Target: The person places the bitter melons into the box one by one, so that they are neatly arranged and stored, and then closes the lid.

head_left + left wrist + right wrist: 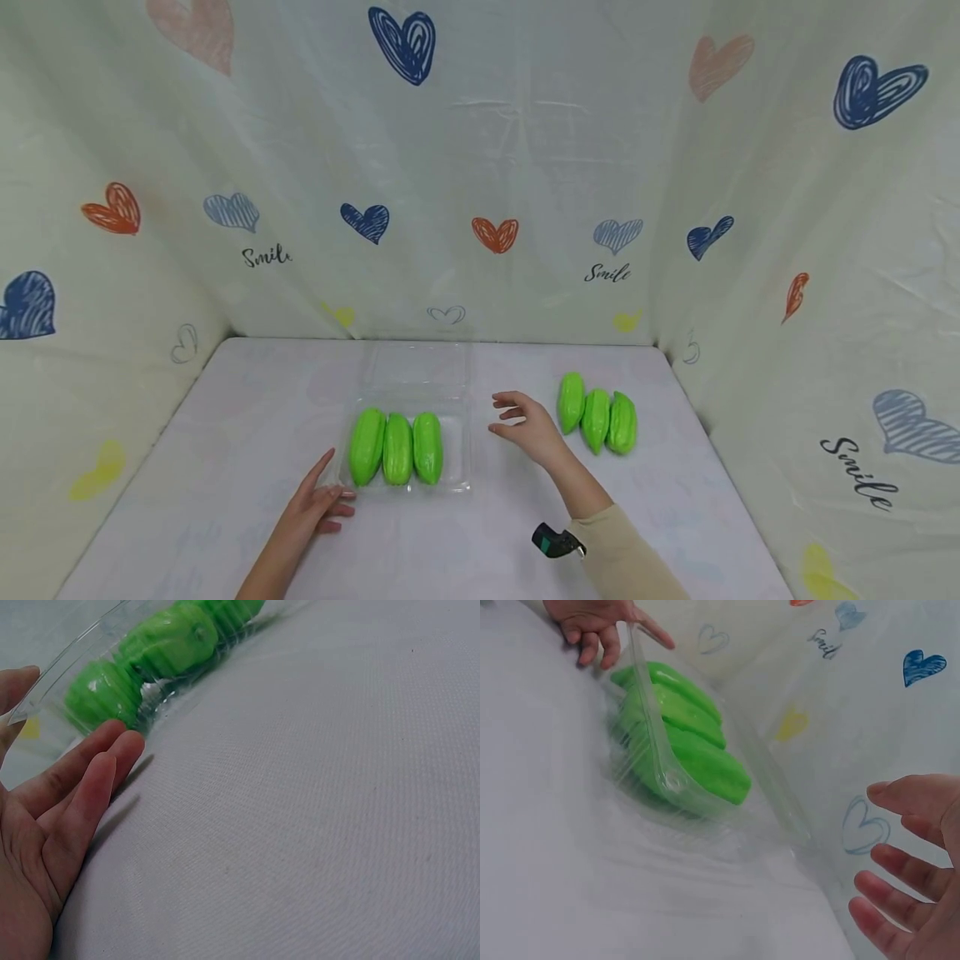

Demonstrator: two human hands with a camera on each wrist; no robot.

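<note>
And here we are: three gourds (pixel 397 450) sit side by side in the clear tray (pixel 456 457), its lid (pixel 416 367) folded back behind, while three more gourds (pixel 597 421) lie close together on the table (pixel 450 546), off to the right. The left hand (pixel 311 500) is right at the tray's near left edge, fingers spread, gripping nothing; whether a fingertip actually touches the rim, I can't tell. Over on the other side, the right hand (pixel 528 425) is free too, fingers loosely bent in the air between the tray and the loose gourds, nothing in its grasp!

Now, how do these handle? Glossy, smooth-ribbed skins: I'd expect light, fairly firm pieces, perhaps a touch slippery, and rounded enough to roll if nudged. Best hold, I'd say, is thumb and fingers across the fat middle, the tapered ends being the risky spot where a pinch could slide off. The tray looks thin and springy, so a hard squeeze could buckle it; a gentle steadying touch on the rim should do. And watch that flimsy lid, it could flop if knocked
</note>
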